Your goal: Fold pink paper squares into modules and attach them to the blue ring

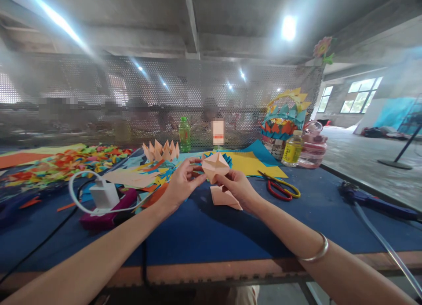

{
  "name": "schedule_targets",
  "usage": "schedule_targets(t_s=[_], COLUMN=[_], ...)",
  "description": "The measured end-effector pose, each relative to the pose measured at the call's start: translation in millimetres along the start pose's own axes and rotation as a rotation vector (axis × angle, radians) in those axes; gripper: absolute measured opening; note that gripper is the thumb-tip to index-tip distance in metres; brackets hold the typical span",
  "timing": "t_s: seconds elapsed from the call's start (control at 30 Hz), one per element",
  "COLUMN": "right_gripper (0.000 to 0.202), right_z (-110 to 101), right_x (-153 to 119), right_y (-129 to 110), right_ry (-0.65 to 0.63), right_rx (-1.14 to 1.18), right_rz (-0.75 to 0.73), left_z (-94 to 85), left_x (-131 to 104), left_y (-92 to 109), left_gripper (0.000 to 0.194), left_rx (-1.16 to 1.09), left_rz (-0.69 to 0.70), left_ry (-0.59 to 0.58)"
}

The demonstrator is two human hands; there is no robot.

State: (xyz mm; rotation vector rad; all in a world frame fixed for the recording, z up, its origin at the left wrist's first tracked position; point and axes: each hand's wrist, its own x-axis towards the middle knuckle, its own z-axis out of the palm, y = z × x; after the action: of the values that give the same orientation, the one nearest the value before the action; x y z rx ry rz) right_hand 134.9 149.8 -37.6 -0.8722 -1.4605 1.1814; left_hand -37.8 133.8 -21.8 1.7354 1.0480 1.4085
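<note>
Head view: the left hand and right hand pinch the folded paper between them, above the table. A peach sheet lies beneath (partly behind the right fingers). Scissors rest to the right; the spiky ring sits left, beside scraps.

Forearms converge; left hand, right hand close together, fingers bent.
</note>
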Motion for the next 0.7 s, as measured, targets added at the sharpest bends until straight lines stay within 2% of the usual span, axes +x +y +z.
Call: schedule_targets(t_s=[0.1,0.17,0.3,0.43,0.57,0.7], right_gripper=[0.013,0.013,0.020,0.029,0.036,0.039], right_z=[0.6,0.5,-0.4,-1.3,-2.1,-2.1], right_x=[0.3,0.2,0.1,0.0,0.0,-0.7], right_y=[-0.1,0.4,1.7,2.4,3.2,3.4], right_ry=[-0.002,-0.009,-0.042,-0.086,-0.111,-0.137], right_rx=[-0.005,-0.004,0.009,0.020,0.016,-0.004], right_rz=[0.013,0.015,0.007,-0.016,-0.037,-0.034], left_z=[-1.5,-1.9,-2.8,-4.3,-4.8,-5.0], left_x=[0.3,-0.5,-2.9,-4.0,-3.2,-0.8], left_y=[-1.8,-2.9,-2.0,2.8,3.5,0.3], left_gripper=[0.041,0.040,0.046,0.027,0.007,0.009], left_rx=[0.075,0.115,0.200,0.356,0.428,0.389], left_rz=[0.146,0.174,0.252,0.362,0.316,0.191], left_ry=[-0.029,-0.065,-0.033,-0.027,-0.048,-0.031])
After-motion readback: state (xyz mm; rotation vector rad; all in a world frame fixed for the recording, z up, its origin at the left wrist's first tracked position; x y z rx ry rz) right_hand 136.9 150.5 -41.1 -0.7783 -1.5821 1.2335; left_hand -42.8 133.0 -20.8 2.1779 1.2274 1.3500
